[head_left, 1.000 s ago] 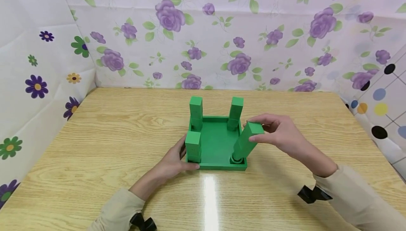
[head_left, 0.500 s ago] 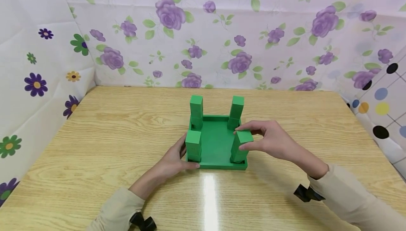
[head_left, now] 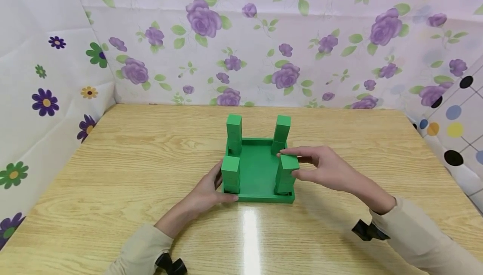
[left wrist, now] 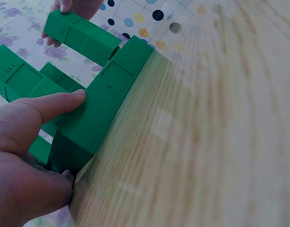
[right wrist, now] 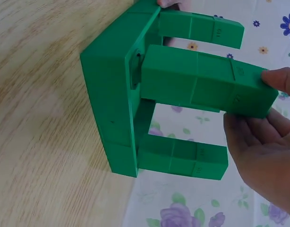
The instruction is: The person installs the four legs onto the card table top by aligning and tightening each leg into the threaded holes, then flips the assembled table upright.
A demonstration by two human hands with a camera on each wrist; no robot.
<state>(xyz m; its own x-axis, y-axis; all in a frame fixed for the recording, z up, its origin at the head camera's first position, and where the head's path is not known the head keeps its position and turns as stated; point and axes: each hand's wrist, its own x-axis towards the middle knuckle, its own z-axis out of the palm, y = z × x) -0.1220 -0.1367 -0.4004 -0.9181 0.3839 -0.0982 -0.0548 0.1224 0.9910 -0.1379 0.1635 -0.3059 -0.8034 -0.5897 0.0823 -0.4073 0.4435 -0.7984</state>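
A green square tray (head_left: 258, 170) with low walls lies on the table. Green posts rise from its corners: back left (head_left: 234, 130), back right (head_left: 281, 130), front left (head_left: 231, 174) and front right (head_left: 284, 178). My left hand (head_left: 205, 193) grips the tray's front left corner, thumb on the front wall (left wrist: 105, 94), fingers along the left side. My right hand (head_left: 326, 168) pinches the top of the front right post (right wrist: 197, 78) between thumb and fingers. The post stands nearly upright in its corner; in the right wrist view a dark gap shows at its base.
The wood-grain table (head_left: 151, 153) extends around the tray on all sides. Behind it hangs a purple-flowered sheet (head_left: 241, 57). Patterned sheets also line the left (head_left: 45, 141) and right sides. A black strap (head_left: 367, 229) sits on the right sleeve.
The front right post has gone from leaning outward, with a round peg showing beneath, to nearly upright in its corner. My right hand moved left and down with it; my left hand stayed.
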